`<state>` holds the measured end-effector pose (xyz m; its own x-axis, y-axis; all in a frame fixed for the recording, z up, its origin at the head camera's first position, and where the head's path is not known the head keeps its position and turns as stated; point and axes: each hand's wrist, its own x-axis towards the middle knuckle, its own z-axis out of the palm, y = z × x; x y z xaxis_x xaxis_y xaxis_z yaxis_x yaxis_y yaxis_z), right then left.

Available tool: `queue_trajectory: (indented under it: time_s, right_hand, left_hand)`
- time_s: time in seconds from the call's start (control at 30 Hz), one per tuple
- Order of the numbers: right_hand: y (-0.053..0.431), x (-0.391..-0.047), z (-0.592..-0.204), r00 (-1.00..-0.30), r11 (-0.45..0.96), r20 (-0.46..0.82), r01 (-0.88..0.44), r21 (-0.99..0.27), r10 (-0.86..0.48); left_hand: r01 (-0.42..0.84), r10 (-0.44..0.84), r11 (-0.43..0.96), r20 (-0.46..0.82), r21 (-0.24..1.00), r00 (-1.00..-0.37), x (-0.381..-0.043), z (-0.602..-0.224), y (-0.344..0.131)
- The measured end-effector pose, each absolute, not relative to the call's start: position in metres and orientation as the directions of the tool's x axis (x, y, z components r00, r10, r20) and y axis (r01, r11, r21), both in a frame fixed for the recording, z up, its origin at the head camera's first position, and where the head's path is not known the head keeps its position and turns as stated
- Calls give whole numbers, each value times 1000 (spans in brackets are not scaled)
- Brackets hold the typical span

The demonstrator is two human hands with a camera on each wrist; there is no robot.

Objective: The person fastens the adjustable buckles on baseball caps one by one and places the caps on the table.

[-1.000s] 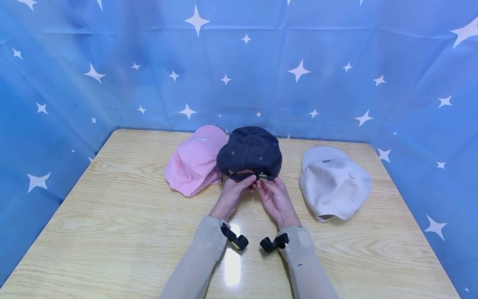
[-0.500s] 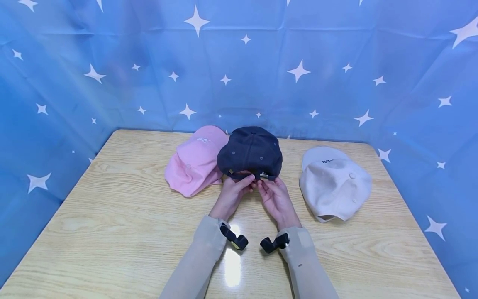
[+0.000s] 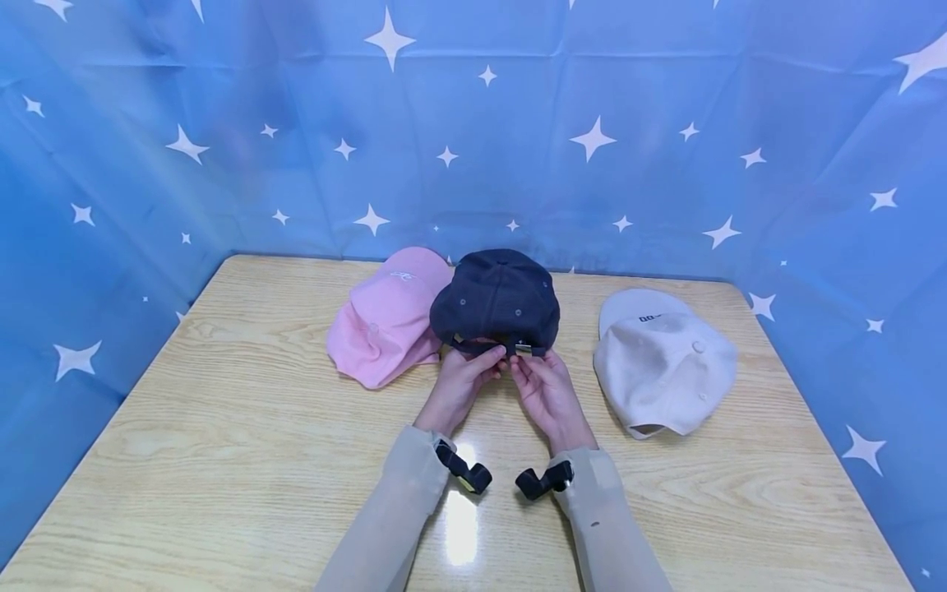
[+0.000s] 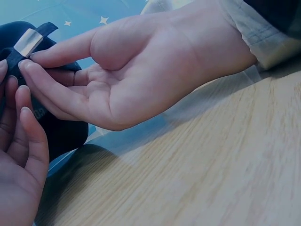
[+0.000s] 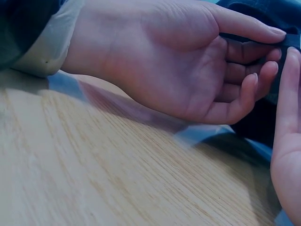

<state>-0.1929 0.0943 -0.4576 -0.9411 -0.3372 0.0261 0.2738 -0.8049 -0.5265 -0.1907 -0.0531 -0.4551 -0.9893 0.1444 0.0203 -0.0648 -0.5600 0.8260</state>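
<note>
A dark navy baseball cap (image 3: 496, 296) is held at the middle back of the table, its rear opening facing me. My left hand (image 3: 460, 388) pinches the adjustment strap (image 3: 477, 349) between thumb and fingers. Close beside it, my right hand (image 3: 553, 404) pinches the strap near a metal buckle (image 3: 523, 349). In the left wrist view, the right hand's thumb and index fingertips meet just below the silver buckle (image 4: 28, 43), with a short strap end (image 4: 47, 28) sticking out past it. The right wrist view has the left hand (image 5: 183, 66) gripping the strap, its other fingers curled loosely.
A pink cap (image 3: 392, 321) lies left of the navy one, partly overlapped by it. To the right rests a pale grey-beige cap (image 3: 666, 370) with dark lettering. The wooden table (image 3: 244, 460) backs onto a blue star-printed curtain (image 3: 318, 107).
</note>
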Motion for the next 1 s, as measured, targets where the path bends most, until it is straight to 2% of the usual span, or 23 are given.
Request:
queue_trajectory:
  time_s: [0.47,0.77,1.0]
  right_hand:
    - [94,-194,-460,-938,-788,40,266,-555,-346]
    - [91,-193,-457,-952,-753,-32,260,-604,-303]
    - [91,-193,-456,-955,-738,-41,255,-625,-295]
  left_hand:
    - [-59,141,-564,26,824,-990,-190,-455,-52]
    - [-46,139,-551,37,833,-990,-190,-457,-52]
    - [-43,136,-534,36,845,-990,-191,-457,-51]
